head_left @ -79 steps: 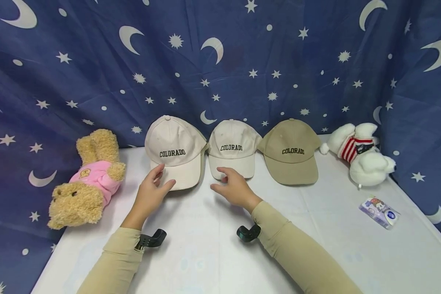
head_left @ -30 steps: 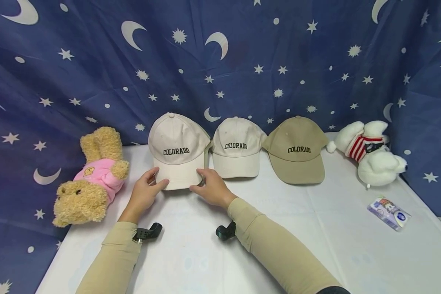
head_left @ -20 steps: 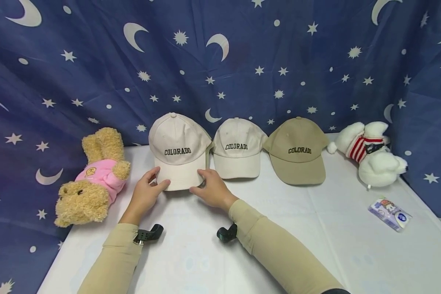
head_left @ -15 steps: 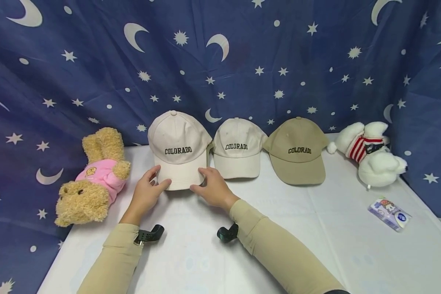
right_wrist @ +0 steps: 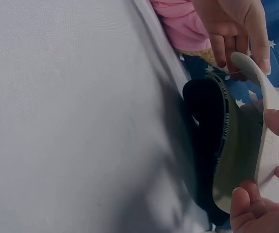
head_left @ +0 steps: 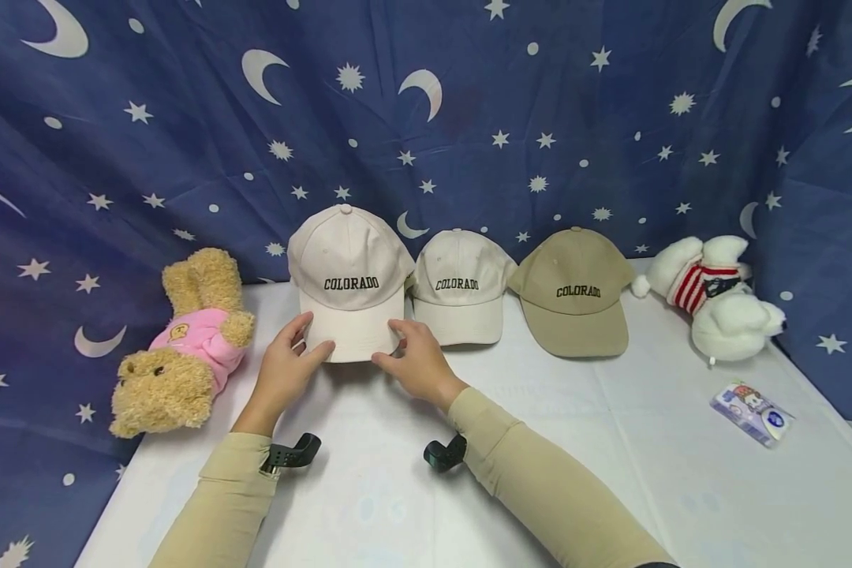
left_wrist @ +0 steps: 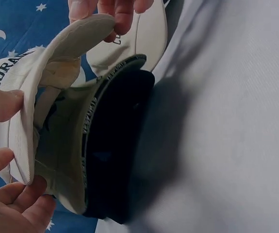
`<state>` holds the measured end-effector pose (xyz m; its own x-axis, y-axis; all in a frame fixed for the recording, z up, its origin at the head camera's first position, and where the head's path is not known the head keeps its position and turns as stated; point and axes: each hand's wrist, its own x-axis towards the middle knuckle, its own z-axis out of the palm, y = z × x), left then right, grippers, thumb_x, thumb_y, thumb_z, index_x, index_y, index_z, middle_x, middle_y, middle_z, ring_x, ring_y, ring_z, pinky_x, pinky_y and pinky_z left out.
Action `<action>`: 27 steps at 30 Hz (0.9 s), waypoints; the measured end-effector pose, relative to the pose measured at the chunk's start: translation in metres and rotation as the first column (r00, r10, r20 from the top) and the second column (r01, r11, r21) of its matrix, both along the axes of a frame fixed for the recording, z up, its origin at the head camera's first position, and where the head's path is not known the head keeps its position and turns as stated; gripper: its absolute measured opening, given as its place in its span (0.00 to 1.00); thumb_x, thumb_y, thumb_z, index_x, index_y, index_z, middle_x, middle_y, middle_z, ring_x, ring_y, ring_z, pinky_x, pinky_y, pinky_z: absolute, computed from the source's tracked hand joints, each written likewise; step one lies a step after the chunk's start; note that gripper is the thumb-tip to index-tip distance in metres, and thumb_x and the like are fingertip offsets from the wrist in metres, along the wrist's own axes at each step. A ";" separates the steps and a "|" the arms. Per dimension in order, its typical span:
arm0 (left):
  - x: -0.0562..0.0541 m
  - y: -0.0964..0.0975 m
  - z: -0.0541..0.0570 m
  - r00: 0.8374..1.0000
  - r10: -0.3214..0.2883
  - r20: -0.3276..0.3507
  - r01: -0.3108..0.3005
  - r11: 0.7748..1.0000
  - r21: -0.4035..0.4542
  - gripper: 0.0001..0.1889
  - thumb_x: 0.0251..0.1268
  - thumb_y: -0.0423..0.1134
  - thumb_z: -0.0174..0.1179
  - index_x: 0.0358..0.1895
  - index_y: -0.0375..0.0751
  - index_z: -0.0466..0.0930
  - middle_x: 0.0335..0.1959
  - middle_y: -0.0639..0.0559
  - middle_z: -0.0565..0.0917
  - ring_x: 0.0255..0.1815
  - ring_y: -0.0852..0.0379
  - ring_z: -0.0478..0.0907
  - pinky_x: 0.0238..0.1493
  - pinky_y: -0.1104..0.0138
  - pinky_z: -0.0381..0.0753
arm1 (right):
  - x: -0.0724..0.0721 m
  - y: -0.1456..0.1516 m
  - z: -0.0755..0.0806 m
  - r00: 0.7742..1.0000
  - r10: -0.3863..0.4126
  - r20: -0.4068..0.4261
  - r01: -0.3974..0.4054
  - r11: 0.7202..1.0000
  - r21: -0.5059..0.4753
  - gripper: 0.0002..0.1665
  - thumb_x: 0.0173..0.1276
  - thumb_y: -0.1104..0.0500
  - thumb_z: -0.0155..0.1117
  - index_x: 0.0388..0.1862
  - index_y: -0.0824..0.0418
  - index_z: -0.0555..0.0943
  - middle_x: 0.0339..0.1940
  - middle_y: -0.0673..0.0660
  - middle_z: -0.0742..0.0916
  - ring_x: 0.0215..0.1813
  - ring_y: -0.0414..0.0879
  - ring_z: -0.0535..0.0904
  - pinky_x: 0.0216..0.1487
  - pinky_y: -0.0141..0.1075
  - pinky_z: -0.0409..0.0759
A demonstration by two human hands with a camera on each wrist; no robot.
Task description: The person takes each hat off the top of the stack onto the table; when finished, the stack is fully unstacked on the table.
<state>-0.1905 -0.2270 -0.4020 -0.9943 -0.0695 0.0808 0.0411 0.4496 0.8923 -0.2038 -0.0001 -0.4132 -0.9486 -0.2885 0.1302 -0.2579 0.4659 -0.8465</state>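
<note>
In the head view, my left hand [head_left: 287, 369] and right hand [head_left: 420, 364] pinch the two sides of the brim of a pale cream baseball cap [head_left: 350, 260] lettered COLORADO. In the left wrist view, thumb and fingers press on opposite faces of its brim. Beneath it, apart from the brim, sits an olive baseball cap [left_wrist: 64, 145]. A dark cap [left_wrist: 115, 150] lies below that one, its brim close against the olive brim. The right wrist view also shows the olive cap [right_wrist: 238, 150] and dark cap [right_wrist: 202, 111] below the cream brim. Both are mostly hidden in the head view.
To the right stand a small off-white cap [head_left: 457, 292] and a khaki cap [head_left: 573, 296]. A teddy bear [head_left: 173, 363] in pink lies left on the white table [head_left: 511, 489]. A white plush bear [head_left: 717, 296] and a purple packet [head_left: 752, 412] are at the right.
Both hands have come to the cream cap's brim, the right hand moving left from in front of the off-white cap. Since then the cream cap has risen slightly, away from the caps beneath.
</note>
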 end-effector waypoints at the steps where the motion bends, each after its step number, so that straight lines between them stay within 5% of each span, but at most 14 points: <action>1: 0.000 0.001 0.001 1.000 -0.004 -0.004 0.004 1.000 0.002 0.37 0.68 0.39 0.65 0.75 0.31 0.59 0.76 0.38 0.62 0.75 0.40 0.59 0.73 0.56 0.61 | 0.000 0.002 0.001 1.000 0.002 -0.001 -0.002 1.000 -0.004 0.38 0.67 0.54 0.71 0.70 0.69 0.70 0.67 0.66 0.73 0.55 0.54 0.77 0.52 0.41 0.77; 15: 0.007 0.029 0.016 0.990 -0.122 -0.066 0.115 0.989 -0.097 0.40 0.66 0.38 0.68 0.76 0.32 0.58 0.78 0.37 0.55 0.74 0.38 0.60 0.72 0.53 0.63 | 0.003 0.043 0.017 0.997 -0.013 -0.072 0.013 1.000 -0.009 0.39 0.65 0.56 0.73 0.71 0.68 0.70 0.69 0.66 0.71 0.56 0.57 0.78 0.53 0.45 0.80; 27: 0.012 0.066 0.020 0.963 -0.229 -0.140 0.216 0.971 -0.099 0.42 0.61 0.32 0.71 0.75 0.28 0.58 0.77 0.30 0.51 0.75 0.38 0.57 0.71 0.53 0.64 | 0.019 0.086 0.025 0.995 -0.056 -0.086 0.055 0.998 -0.019 0.40 0.64 0.57 0.73 0.72 0.68 0.69 0.72 0.68 0.68 0.56 0.56 0.76 0.53 0.48 0.81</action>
